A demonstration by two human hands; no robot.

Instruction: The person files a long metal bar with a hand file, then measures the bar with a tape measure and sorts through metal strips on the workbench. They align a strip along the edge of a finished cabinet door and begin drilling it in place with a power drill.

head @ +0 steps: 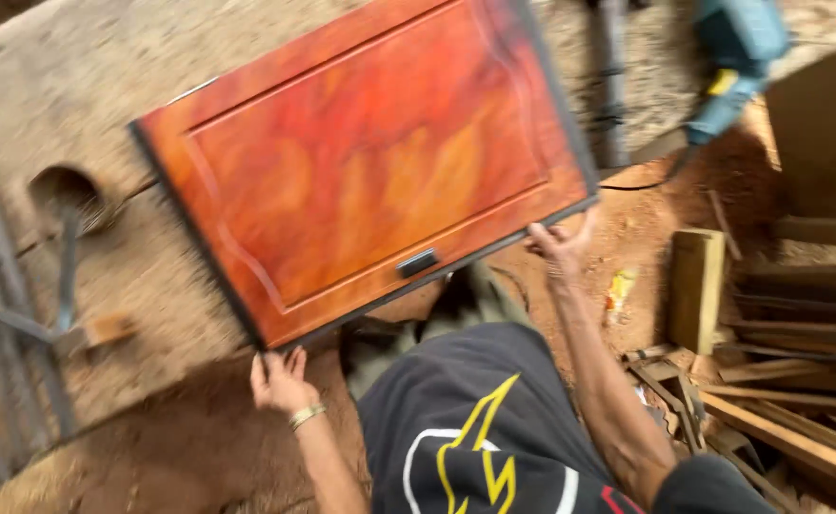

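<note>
I hold a glossy orange-red cabinet door panel [370,167] with a raised centre field, dark edges and a small dark fitting near its lower edge. It is tilted and lifted over a worn wooden workbench [75,86]. My left hand [280,381], with a gold bracelet at the wrist, grips the panel's lower left corner. My right hand [559,246] grips the lower right corner. My dark shirt with a yellow and white print fills the bottom centre.
A teal power tool [737,57] lies at the top right with its cord trailing. Wood offcuts and planks [780,381] are piled at the right on the sawdust-covered floor. A metal clamp [66,286] sits on the bench at left.
</note>
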